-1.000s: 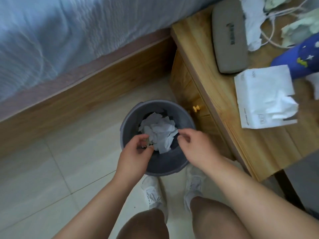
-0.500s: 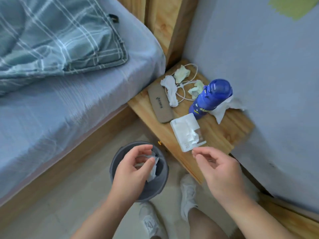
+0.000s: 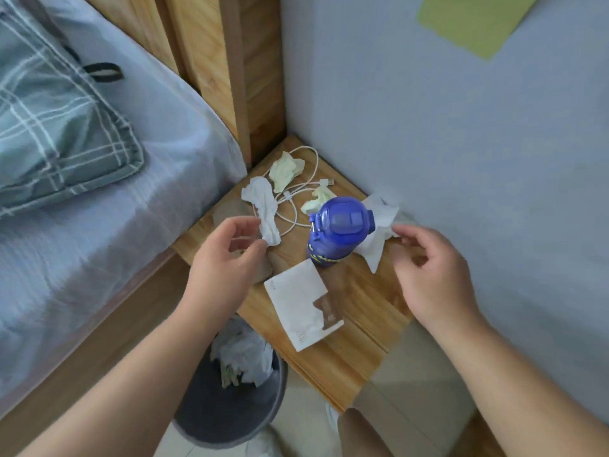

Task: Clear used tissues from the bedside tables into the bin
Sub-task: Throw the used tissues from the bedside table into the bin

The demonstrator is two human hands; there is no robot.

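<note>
The bin [image 3: 214, 420] already held tissues [image 3: 244, 354], yet four more lay on the worktop [image 3: 356, 324], the left hand [image 3: 224, 262] and right hand [image 3: 431, 268] reaching, fingers loosely open, gripping nothing.

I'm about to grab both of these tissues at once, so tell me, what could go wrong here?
The white tissue by your left hand lies across the charging cable, so lifting it may drag the cable along. The wall-side tissue by your right hand seems to sit against the upright blue bottle, and a quick tug could tip it over.
</note>
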